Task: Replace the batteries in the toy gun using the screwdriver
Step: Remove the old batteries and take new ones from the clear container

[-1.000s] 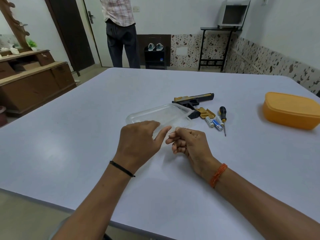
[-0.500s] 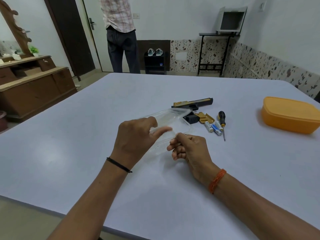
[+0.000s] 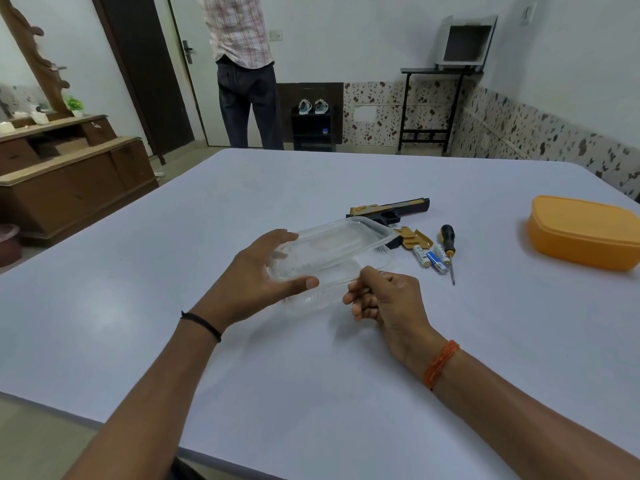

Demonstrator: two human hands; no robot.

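Observation:
A clear plastic box (image 3: 313,292) sits on the table before me. My left hand (image 3: 266,277) grips its clear lid (image 3: 341,242) and holds it tilted up off the box. My right hand (image 3: 382,296) pinches the box's near right rim. Behind the lid lies the black and gold toy gun (image 3: 391,211), its grip partly hidden. A gold battery cover (image 3: 415,239) lies beside it. To the right are several loose batteries (image 3: 431,256) and a screwdriver (image 3: 449,247) with a black and yellow handle.
An orange lidded container (image 3: 585,232) stands at the right on the pale table (image 3: 311,368). A person (image 3: 242,71) stands beyond the far edge by a door. A wooden cabinet (image 3: 69,181) is at the left.
The lid has come up off the clear box: my left hand lifted it while my right hand held the box's rim down.

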